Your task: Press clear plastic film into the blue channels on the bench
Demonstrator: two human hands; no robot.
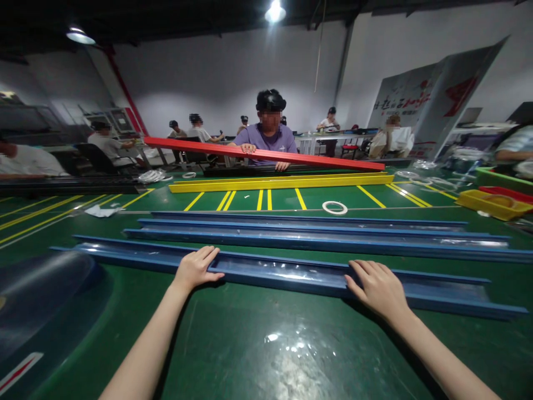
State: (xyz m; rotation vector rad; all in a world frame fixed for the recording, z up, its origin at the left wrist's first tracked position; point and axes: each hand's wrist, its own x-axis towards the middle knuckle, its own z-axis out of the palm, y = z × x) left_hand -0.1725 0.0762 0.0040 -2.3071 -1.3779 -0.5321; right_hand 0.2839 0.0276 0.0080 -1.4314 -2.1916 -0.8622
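On the worktop [275, 339], the nearest channel [283, 274] lies across the front, with two more channels [308, 237] close behind it. Beyond them come a ring [325, 207], right of centre, then a farther channel [283, 182]; a paper scrap [100, 211] lies left. Trays [493, 207] stand far right; behind the farther channel, a bar [200, 146] slants before a co-worker [272, 138].

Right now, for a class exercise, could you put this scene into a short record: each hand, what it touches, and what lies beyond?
Left hand: on the near blue channel
Right hand: on the same channel, nearer its right end
Surface: green table
Just beyond: more blue channels
Farther: white ring, yellow channel
Opposite: red channel, a co-worker's hand on it
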